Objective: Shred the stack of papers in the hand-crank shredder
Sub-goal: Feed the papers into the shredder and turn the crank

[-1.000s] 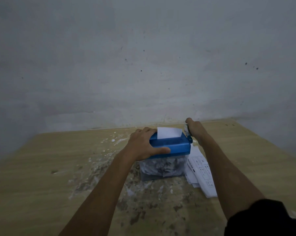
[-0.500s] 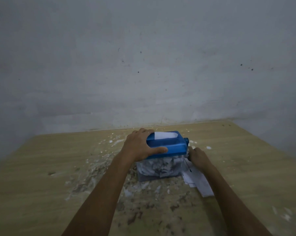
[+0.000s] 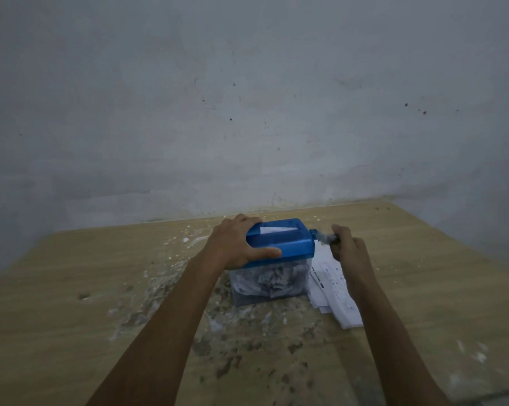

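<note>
Standing on the wooden table (image 3: 71,288), the shredder (image 3: 279,244) had a blue top over a clear bin packed with shreds, a sliver of white paper (image 3: 276,229) showing in its slot. The left hand (image 3: 232,244) clasped the blue top, thumb along its near face. The right hand (image 3: 346,247) curled around the blurred crank (image 3: 323,237) on the shredder's right side, above the stack of papers (image 3: 335,291) lying just beside the bin.

Left hand (image 3: 235,244) clamped; right hand (image 3: 348,249) — fisted

Shredder (image 3: 279,244) on table (image 3: 71,288), papers (image 3: 335,291) just right of it.
</note>
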Demonstrator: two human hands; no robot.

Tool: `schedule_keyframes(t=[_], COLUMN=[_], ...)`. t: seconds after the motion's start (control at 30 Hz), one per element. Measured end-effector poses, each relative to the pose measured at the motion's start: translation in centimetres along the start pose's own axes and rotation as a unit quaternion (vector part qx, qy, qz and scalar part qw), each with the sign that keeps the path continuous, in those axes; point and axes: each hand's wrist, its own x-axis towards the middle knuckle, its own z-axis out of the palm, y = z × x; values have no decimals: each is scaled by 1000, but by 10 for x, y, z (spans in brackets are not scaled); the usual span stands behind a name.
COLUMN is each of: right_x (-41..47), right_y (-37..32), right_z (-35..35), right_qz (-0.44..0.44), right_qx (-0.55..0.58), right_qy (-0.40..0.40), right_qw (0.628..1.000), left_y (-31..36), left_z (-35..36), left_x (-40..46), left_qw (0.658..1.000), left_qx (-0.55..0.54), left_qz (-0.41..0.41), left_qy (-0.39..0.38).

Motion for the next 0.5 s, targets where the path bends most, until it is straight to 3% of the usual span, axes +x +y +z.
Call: schedule_keyframes(t=[0.37, 0.5], right_x=[47, 71], right_y=[-40, -47], right_z=[20, 28], right_qz=[-91, -60], right_qx=[-45, -78], right_qy=[43, -24], right_qw=[994, 995], left_y=[-4, -5], left_z=[3, 3], left_x=[0, 0], left_qw=[999, 999], left_qx=[-22, -25], left_qz=[28, 36], left_qy=[10, 12])
